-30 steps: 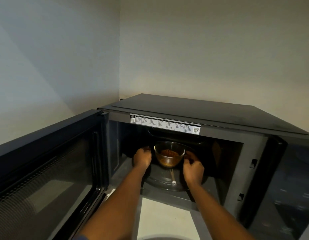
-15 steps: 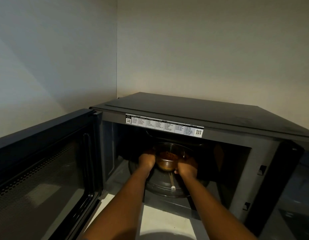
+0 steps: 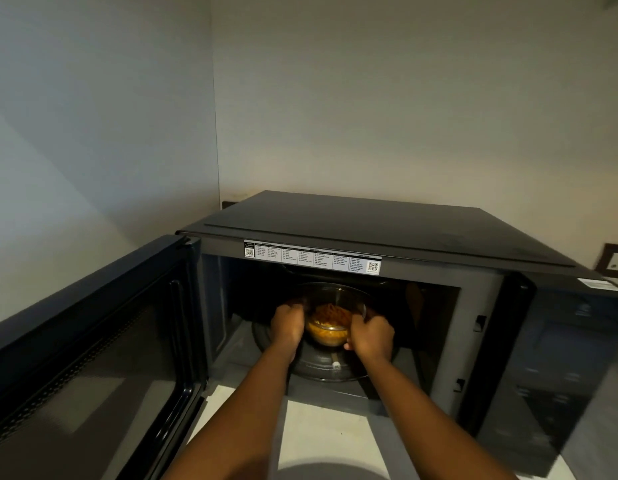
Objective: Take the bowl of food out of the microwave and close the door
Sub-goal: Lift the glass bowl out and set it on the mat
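Both hands, left [image 3: 287,328] and right [image 3: 372,336], have closed their fingers onto the clear glass bowl of orange food [image 3: 330,322] between them; lifting out comes next.

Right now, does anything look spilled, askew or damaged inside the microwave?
Nothing stands out. The glass bowl sits upright between the left hand and right hand, food inside it; no spill visible on the turntable.
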`<state>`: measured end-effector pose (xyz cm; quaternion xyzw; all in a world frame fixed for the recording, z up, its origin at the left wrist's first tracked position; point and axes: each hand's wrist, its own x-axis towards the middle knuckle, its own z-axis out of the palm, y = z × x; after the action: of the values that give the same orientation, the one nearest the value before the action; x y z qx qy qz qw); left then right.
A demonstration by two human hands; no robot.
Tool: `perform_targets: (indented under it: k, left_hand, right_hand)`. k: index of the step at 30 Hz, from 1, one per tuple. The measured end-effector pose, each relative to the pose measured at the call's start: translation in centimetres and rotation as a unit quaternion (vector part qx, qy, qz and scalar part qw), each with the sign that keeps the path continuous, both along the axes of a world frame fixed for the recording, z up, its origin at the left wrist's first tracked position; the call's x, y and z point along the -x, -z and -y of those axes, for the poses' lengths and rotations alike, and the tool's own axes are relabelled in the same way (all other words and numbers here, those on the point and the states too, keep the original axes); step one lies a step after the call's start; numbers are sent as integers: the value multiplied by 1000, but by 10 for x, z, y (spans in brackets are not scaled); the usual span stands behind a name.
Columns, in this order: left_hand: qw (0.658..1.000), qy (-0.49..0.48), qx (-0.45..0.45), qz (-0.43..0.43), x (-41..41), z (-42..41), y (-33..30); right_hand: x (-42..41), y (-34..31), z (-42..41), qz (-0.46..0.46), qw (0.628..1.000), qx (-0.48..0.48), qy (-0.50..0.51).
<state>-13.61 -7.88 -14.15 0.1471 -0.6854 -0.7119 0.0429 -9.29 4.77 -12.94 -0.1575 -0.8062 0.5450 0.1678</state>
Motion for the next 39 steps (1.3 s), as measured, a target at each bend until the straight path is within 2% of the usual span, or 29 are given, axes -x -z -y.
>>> perform_targets:
  k: [7,13,22,39]
  left_hand:
    - [999,-24,7,-39,-43,-18,-14]
    - [995,7,-80,-53,-81,-45,-27]
    - [987,112,-92,-73,-147,-102,-41]
    - [977,172,-40,-116,-213,-225,-55]
  right_hand:
    - [-49,-10,-8,-37,999,-8,22]
    - [-93,-16,-23,-56,997,-11,54]
    - [-167,-27,-62,-106,969,-63,216]
    - [-246,-28,-165,-182,916,46,354]
